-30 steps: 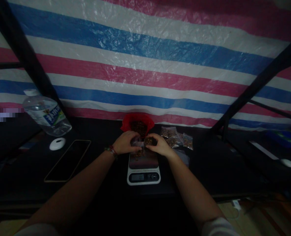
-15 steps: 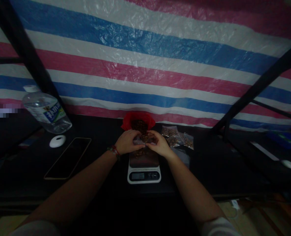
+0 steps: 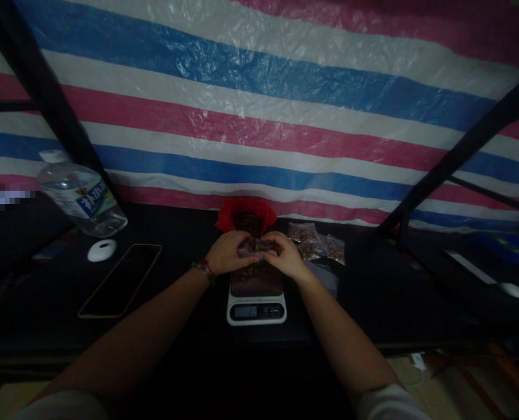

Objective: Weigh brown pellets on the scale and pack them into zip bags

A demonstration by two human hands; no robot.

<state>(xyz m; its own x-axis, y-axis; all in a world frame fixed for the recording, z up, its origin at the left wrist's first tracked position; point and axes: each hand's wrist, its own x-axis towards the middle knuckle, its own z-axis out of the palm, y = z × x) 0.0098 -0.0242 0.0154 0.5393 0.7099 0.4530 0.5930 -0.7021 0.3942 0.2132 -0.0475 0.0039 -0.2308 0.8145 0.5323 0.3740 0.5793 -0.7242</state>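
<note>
Two bare hands meet above a white digital kitchen scale with a dark, shiny platform [image 3: 259, 289]. The left hand [image 3: 229, 252] and the right hand [image 3: 285, 255] both have thumb and fingers curled around thin, clear plastic [image 3: 247, 252], apparently gripping it from opposite sides; whether it is a bag or a cup, I cannot tell. Holding it from both sides probably keeps the flimsy walls steady. The scale's display faces the person, presumably so the reading stays legible below the wrists. Behind the hands, a bright red plastic bag full of dark brown pieces [image 3: 225, 217] gapes open, likely placed there to be within easy reach. Small clear zip bags of brown bits [image 3: 314, 249] lie together on the right, out of the forearms' way.

As for position, the clear plastic sits between the two sets of fingertips, over the platform's far part and just in front of the red bag. Loose brown pieces [image 3: 247, 271] show directly beneath the left fingers.
</note>
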